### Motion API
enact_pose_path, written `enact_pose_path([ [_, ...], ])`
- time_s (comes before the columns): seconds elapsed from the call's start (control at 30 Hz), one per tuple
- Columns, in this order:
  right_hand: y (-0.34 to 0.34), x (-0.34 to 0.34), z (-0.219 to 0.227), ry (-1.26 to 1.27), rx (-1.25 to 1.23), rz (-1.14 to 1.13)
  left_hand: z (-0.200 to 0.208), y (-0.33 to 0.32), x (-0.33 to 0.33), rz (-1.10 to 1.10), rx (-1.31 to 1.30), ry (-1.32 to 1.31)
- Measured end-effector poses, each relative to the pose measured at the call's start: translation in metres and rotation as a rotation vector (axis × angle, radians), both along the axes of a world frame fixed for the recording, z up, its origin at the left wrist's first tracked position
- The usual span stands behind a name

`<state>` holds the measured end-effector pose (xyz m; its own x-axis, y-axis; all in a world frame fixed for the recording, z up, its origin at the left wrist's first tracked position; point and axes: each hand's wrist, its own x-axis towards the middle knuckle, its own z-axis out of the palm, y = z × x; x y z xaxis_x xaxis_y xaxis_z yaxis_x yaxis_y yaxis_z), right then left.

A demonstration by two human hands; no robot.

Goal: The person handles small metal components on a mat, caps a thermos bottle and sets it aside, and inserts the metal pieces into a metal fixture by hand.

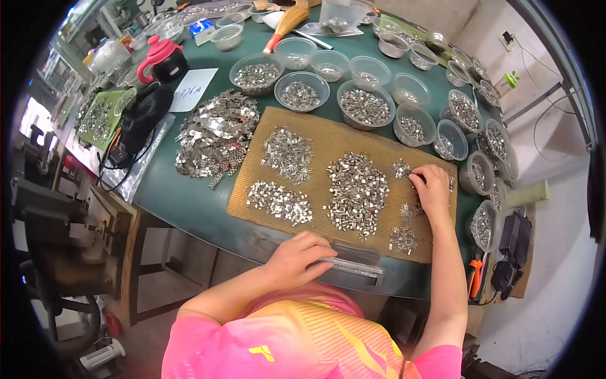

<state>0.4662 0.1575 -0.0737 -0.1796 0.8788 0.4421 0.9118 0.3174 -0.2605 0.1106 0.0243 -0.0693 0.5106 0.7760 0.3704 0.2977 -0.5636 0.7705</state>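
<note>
My left hand (298, 259) is at the front edge of the table, its thumb and fingers closed on the left end of a long, narrow silvery strip (356, 268). My right hand (433, 191) reaches over the right part of a tan textured mat (319, 126). Its fingertips are pinched beside a small pile of metal pieces (400, 167); anything between them is too small to make out. Also on the mat lie a large heap of small metal parts (356, 192), a heap of thin pieces (287, 155), flat bright pieces (279, 202) and a small cluster (403, 239).
Plastic bowls of metal parts (366, 106) line the mat's far and right sides. Left of it, linked metal strips (218, 136) are piled near a paper sheet (194, 90) and a black-and-pink jug (165, 60). Orange-handled pliers (475, 278) hang at the right edge.
</note>
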Motion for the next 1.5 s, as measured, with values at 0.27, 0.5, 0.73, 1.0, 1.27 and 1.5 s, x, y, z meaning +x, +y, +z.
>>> enact_pose_path([
  [0.27,-0.007,0.005,0.008,0.062,-0.141,-0.038,0.017,0.057,-0.041,0.25,0.249,0.185],
  [0.5,-0.016,0.004,0.017,-0.153,-0.075,-0.023,0.011,0.095,-0.042,0.306,0.279,0.491],
  [0.73,-0.071,-0.026,0.032,0.089,-0.058,0.021,-0.011,0.108,-0.022,0.331,0.387,0.547],
  [1.0,-0.158,-0.041,0.014,0.275,-0.285,0.238,-0.038,0.122,-0.007,0.332,0.512,0.61],
  [1.27,-0.187,-0.042,-0.001,0.281,-0.284,0.273,-0.032,0.114,-0.006,0.316,0.468,0.588],
  [1.5,-0.189,-0.038,-0.002,0.211,-0.213,0.307,-0.032,0.114,-0.002,0.319,0.503,0.583],
])
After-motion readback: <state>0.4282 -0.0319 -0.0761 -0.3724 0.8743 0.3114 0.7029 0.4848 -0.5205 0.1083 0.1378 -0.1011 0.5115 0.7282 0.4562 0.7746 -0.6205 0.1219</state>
